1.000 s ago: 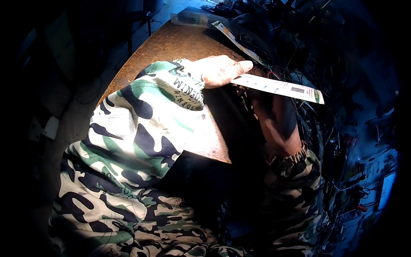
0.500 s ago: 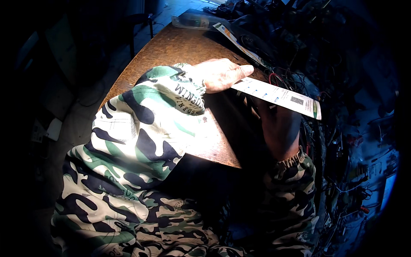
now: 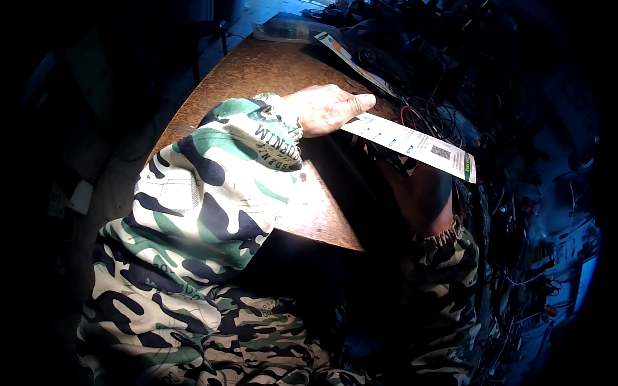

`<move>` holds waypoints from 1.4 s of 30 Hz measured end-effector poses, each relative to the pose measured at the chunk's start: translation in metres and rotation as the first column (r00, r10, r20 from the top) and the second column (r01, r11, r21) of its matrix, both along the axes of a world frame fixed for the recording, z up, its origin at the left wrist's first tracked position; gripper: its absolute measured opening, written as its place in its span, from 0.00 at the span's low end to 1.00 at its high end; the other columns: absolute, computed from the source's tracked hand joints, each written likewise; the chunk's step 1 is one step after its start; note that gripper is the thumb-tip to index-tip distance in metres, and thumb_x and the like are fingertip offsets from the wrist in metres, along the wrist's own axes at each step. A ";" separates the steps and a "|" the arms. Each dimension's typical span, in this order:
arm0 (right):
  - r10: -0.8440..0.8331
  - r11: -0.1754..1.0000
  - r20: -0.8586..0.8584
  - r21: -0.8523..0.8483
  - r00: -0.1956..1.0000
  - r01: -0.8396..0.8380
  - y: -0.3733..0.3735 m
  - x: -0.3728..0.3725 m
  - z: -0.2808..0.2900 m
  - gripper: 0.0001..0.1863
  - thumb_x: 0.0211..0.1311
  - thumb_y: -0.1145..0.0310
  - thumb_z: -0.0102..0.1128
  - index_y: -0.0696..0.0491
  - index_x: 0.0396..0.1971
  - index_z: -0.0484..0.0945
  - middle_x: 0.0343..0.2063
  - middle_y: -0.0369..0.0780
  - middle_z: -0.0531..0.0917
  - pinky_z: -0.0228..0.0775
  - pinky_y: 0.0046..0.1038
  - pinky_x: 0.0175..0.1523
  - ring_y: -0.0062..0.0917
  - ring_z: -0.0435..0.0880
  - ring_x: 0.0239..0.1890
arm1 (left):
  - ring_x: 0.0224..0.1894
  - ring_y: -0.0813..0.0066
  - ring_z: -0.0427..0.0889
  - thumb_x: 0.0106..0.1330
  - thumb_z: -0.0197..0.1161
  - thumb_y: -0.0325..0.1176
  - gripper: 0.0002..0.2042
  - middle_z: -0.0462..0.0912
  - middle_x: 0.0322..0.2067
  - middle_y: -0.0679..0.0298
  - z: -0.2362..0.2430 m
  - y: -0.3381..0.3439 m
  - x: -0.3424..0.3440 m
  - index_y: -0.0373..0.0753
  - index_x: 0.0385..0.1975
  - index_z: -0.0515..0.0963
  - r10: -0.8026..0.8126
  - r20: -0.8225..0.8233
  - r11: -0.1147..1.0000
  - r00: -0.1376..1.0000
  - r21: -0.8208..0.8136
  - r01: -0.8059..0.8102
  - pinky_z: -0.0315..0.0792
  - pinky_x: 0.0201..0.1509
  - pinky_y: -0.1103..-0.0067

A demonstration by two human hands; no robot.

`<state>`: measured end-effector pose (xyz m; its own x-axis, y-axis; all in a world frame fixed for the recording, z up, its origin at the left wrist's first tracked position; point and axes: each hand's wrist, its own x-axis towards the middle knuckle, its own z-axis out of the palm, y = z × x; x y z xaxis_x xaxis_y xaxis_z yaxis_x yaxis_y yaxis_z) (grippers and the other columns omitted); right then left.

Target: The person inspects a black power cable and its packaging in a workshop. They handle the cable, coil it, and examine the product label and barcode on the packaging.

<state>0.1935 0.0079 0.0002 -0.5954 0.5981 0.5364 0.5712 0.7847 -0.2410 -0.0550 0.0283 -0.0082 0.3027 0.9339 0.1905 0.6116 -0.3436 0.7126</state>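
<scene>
White and glossy, a long narrow printed paper strip (image 3: 412, 145) lay under the fingertips of the left hand (image 3: 325, 109), which rested palm down with its fingers laid flat together, pressing the strip's near end rather than pinching it. The strip's long axis ran from that hand down and to the right, its far end, tipped with a small green patch, jutting past the edge of the brown wooden tabletop (image 3: 257, 71) and hanging over shadow. The right hand (image 3: 418, 193) sat in that shadow just beneath the strip's free half, forearm rising from below; it was too dark to tell whether its grip was spread or closed, or whether it touched the paper at all. So the left hand was the one plainly on the strip, at its upper-left end, while the right lay nearer the loose lower-right end. The left arm's green, white and black camouflage sleeve (image 3: 212, 180) crossed the tabletop from the lower left. Farther up the tabletop lay a second, similar printed strip (image 3: 351, 61), slanted much the same way, and beyond it a flat pale case (image 3: 283, 29) near the far edge. To the right, well off the tabletop, a dense tangle of dark cables (image 3: 463, 96) filled the gloom.
</scene>
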 end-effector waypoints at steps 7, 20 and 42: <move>0.128 0.992 -0.062 0.001 0.990 -0.128 0.028 -0.001 -0.023 0.15 0.67 0.66 0.68 0.55 0.50 0.84 0.42 0.43 0.88 0.80 0.28 0.44 0.30 0.88 0.42 | 0.47 0.48 0.83 0.75 0.31 0.70 0.41 0.86 0.38 0.48 -0.014 -0.003 -0.022 0.39 0.46 0.85 0.066 -0.013 0.998 0.998 0.014 -0.065 0.73 0.56 0.59; 0.107 0.936 -0.134 -0.320 0.985 -0.146 0.012 0.019 -0.001 0.18 0.66 0.68 0.69 0.58 0.54 0.82 0.46 0.45 0.87 0.80 0.31 0.49 0.34 0.88 0.46 | 0.46 0.49 0.83 0.76 0.32 0.68 0.40 0.86 0.38 0.48 -0.003 0.001 -0.007 0.39 0.46 0.85 0.001 -0.010 1.000 1.000 -0.029 -0.001 0.73 0.55 0.60; 0.128 0.982 -0.135 -0.121 0.982 -0.145 0.031 0.000 -0.033 0.13 0.66 0.74 0.68 0.59 0.50 0.83 0.44 0.45 0.88 0.81 0.28 0.49 0.30 0.89 0.46 | 0.73 0.50 0.65 0.57 0.64 0.44 0.36 0.68 0.69 0.47 0.013 -0.043 -0.014 0.39 0.69 0.69 -0.033 -0.234 0.982 0.972 0.172 0.075 0.61 0.76 0.62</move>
